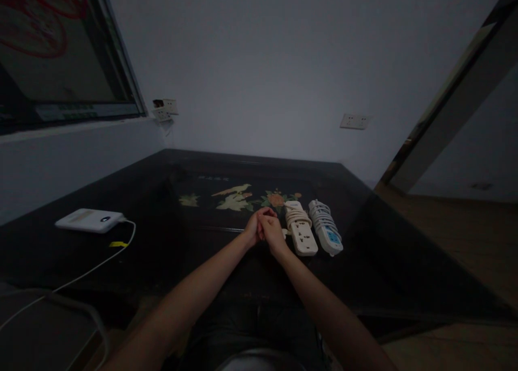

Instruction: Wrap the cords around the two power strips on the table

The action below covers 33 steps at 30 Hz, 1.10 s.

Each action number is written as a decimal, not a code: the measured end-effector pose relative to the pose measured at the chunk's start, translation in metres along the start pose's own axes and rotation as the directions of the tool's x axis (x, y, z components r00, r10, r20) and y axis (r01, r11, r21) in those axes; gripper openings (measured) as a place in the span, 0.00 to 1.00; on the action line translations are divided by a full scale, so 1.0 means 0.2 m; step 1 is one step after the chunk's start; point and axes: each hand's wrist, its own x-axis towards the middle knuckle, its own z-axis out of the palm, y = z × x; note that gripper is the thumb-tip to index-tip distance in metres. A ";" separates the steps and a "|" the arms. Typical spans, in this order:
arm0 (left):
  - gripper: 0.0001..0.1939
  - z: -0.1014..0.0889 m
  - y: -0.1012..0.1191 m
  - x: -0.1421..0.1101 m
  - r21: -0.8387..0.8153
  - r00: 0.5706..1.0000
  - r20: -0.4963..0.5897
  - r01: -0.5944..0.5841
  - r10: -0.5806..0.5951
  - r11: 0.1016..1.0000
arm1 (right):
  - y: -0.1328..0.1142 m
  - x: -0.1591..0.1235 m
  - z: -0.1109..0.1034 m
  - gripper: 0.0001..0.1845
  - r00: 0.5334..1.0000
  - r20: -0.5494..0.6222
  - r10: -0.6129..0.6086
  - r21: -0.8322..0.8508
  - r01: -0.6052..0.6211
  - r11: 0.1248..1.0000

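White power bank (pixel 87 220) well left of cream power strip (pixel 304 237). Left hand (pixel 254 226), right hand (pixel 273 233) clasped just left of it, can't tell if fingers are spread. Blue-socket power strip (pixel 327 228) just right of it, on desk (pixel 384 268).

I can't read any lettering from here; the small row of characters (pixel 213 178) toward the far edge of the dark surface (pixel 388 263) is too faint.

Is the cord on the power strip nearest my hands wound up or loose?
Wound up: the cord wraps in several loops around the far part of the power strip.
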 end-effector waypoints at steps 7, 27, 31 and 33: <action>0.11 0.03 0.02 -0.04 0.017 1.000 0.025 -0.002 0.001 1.000 | -0.01 -0.01 0.00 0.26 0.999 0.014 -0.033 -0.004 0.033 0.999; 0.11 0.02 0.02 -0.03 0.045 0.997 0.051 -0.058 0.055 0.997 | -0.04 -0.02 0.00 0.26 0.999 0.004 -0.043 -0.051 0.043 0.998; 0.12 0.03 0.02 -0.04 0.042 0.996 0.050 -0.071 0.069 0.997 | -0.04 -0.02 0.00 0.27 0.999 0.002 -0.052 -0.060 0.052 0.997; 0.12 0.04 0.03 -0.04 0.042 0.996 0.044 -0.075 0.073 0.996 | -0.05 -0.02 0.00 0.28 0.998 0.004 -0.055 -0.067 0.055 0.996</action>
